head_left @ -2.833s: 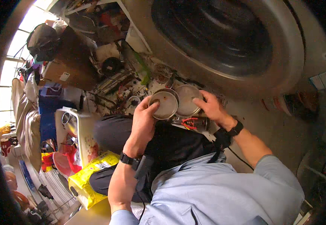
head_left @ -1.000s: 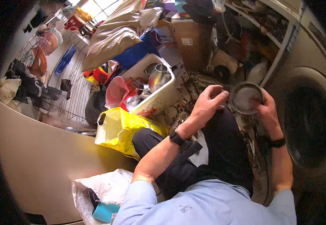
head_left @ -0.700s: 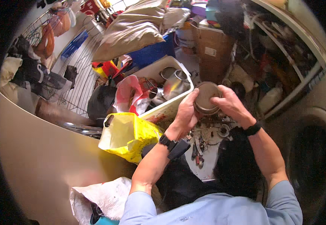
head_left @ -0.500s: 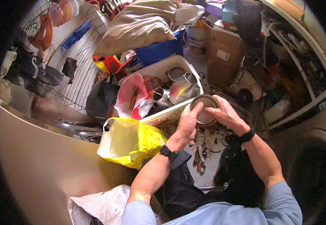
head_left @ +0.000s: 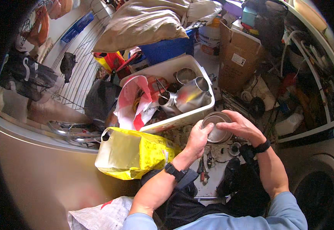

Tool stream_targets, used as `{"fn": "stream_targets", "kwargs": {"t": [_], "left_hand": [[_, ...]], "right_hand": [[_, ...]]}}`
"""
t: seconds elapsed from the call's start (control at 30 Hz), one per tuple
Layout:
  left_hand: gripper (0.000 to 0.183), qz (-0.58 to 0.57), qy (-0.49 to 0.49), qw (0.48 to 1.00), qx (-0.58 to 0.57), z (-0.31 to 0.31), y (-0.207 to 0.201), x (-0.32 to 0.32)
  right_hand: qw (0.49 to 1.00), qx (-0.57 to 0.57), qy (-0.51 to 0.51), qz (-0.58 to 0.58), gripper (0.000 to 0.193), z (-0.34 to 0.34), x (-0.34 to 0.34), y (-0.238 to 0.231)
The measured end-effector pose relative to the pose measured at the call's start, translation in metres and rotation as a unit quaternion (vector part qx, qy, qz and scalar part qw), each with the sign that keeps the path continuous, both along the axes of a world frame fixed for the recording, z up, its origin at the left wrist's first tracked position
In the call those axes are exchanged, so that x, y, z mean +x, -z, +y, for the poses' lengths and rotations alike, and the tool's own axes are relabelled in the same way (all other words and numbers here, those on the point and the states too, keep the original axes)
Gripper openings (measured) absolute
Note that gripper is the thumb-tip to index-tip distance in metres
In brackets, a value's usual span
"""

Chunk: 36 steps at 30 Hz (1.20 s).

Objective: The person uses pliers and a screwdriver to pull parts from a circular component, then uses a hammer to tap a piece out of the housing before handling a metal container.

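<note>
Round metal dishes, shallow and apparently two nested together to judge by the doubled rim, are held up in the head view between both hands, above the littered floor and just beyond the near right corner of a white tub. The left hand closes on the near left side, its thumb laid across the inside and its other fingers out of sight beneath. The right hand is partly curled around the other side, thumb over the inside and forefinger along the far rim. As a judgement, the handling is midway: the dishes are gripped and off the ground but not set down anywhere, and what is left to do with them cannot be read from here. Inside the tub stand a tilted silvery cup and a smaller round container, beside a pink-and-white plastic bag, none of them touched. A yellow bag gapes nearer the left forearm. The dishes' undersides are hidden, so their exact number stays uncertain; the tub's deeper contents are covered, the small tools on the floor blend together, and a washing machine is cut off by the dark rim at right.
</note>
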<state>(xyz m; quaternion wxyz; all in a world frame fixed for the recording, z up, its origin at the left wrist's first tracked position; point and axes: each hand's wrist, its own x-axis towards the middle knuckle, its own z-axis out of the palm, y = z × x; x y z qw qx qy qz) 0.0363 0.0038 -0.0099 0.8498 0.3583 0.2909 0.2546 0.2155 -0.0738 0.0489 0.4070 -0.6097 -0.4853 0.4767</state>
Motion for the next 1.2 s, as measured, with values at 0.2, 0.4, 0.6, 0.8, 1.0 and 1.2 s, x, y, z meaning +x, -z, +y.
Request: {"fn": "stream_targets", "kwargs": {"t": [0.2, 0.4, 0.6, 0.8, 1.0, 1.2], "left_hand": [[0.028, 0.026, 0.008, 0.999, 0.03, -0.01, 0.008, 0.0], [0.026, 0.017, 0.015, 0.999, 0.034, -0.024, 0.004, 0.005], [0.022, 0.044, -0.084, 0.989, 0.11, -0.023, -0.01, 0.004], [0.02, -0.049, -0.102, 0.977, 0.183, -0.025, -0.056, 0.012], [0.017, -0.103, -0.058, 0.987, 0.106, -0.009, -0.056, 0.0], [0.017, -0.122, -0.064, 0.986, 0.095, 0.006, -0.054, -0.006]], "right_hand": [[1.0, -0.021, 0.02, -0.009, 0.044, -0.011, -0.004, -0.003], [1.0, 0.002, 0.016, -0.004, 0.042, -0.024, 0.001, -0.003], [0.977, -0.046, 0.109, 0.179, 0.038, -0.011, 0.017, -0.007], [0.939, 0.146, 0.081, -0.3, 0.052, 0.08, 0.05, 0.058], [0.968, -0.049, 0.048, -0.243, 0.034, 0.168, 0.03, 0.106], [0.925, 0.045, 0.069, -0.372, 0.019, 0.175, 0.008, 0.1]]}}
